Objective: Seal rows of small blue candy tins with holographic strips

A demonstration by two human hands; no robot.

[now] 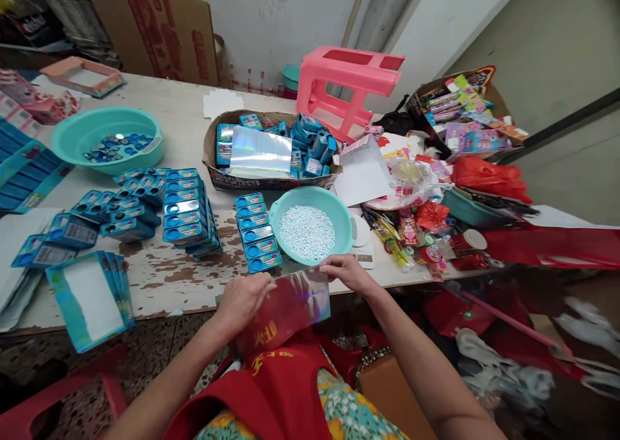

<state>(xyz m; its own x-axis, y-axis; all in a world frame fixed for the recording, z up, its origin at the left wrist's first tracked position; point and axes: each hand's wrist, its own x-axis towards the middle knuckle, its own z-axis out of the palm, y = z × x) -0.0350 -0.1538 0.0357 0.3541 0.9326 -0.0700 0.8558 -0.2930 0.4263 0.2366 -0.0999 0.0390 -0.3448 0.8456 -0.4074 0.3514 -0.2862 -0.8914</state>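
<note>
My left hand [245, 301] pinches the left side of a shiny holographic sheet [306, 305] at the table's front edge. The sheet's right upper corner is between the thumb and fingers of my right hand [349, 273]. Its surface mirrors the red apron [261, 388]. Just behind it stands a turquoise basin [349, 223] with many small pale tablets [307, 233] inside. Left of that basin, a row of small blue boxes [258, 233] with round dark openings on top touches or nearly touches its rim.
Stacked blue boxes [186, 207] fill the left. Behind are a cardboard tray [271, 183] of boxes with another shiny sheet [261, 150] on top, and a second basin [61, 136]. A pink stool [346, 72] lies on the table; wrappers and bags [411, 181] clutter the right.
</note>
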